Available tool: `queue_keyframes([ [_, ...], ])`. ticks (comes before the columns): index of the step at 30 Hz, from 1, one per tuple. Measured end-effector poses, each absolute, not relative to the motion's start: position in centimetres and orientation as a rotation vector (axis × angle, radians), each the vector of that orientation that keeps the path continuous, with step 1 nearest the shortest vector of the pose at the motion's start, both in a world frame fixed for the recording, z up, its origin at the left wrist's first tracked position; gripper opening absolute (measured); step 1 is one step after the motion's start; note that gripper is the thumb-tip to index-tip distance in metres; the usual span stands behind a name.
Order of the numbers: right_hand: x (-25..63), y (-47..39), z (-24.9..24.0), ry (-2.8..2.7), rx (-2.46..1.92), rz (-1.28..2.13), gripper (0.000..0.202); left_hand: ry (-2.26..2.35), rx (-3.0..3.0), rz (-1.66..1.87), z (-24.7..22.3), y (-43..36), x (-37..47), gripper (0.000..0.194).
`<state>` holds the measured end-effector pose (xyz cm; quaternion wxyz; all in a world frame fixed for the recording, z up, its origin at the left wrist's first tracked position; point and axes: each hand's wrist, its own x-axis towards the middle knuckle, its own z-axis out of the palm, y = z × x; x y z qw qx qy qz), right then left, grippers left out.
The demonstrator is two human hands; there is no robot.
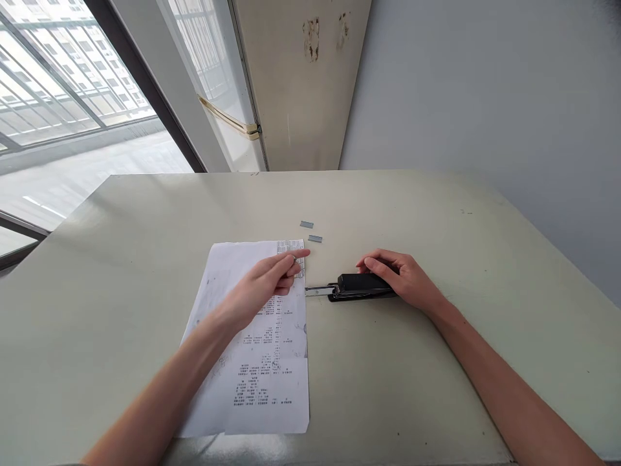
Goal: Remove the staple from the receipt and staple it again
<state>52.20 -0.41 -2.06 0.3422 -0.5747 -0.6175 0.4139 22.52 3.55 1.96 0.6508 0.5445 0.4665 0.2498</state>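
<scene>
My left hand hovers over the upper right part of a printed sheet of paper. Its index finger points right while the thumb presses against the other, curled fingers; a tiny dark bit shows at the thumb tip, too small to name. To the right of the paper lies a black stapler, its metal inner rail sticking out leftward to the paper's edge. My right hand is closed around the stapler's rear end, which it partly hides. Two grey staple strips lie just beyond the paper's top right corner.
Everything lies on a pale greenish table. Past its far edge stand a worn beige cabinet or fridge side and a pale door with a gold handle. A grey wall borders the right, and a window the left.
</scene>
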Motion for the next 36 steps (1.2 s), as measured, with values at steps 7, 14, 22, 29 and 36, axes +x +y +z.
queue_keyframes([
  [7, 52.3, -0.4, -2.1, -1.627, -1.507, 1.055, 0.039, 0.983, 2.239, 0.692, 1.0, 2.8, 22.8, 0.039],
  [14, 52.3, -0.3, -2.1, -1.645, -1.505, 1.040, 0.041, 0.795, 2.481, 0.600, 0.2, 2.1, 23.2, 0.041],
  [22, 52.3, -0.3, -2.2, -1.659, -1.503, 1.030, 0.042, 0.784, 2.507, 0.535, -0.1, 1.8, 23.7, 0.034],
  [29, 52.5, -0.2, -2.3, -1.684, -1.504, 1.006, 0.044, 0.774, 2.504, 0.535, -0.1, 1.9, 23.9, 0.033],
  [36, 52.5, -0.3, -2.3, -1.667, -1.496, 1.038, 0.043, 0.757, 2.535, 0.526, 0.1, 2.0, 23.9, 0.034],
])
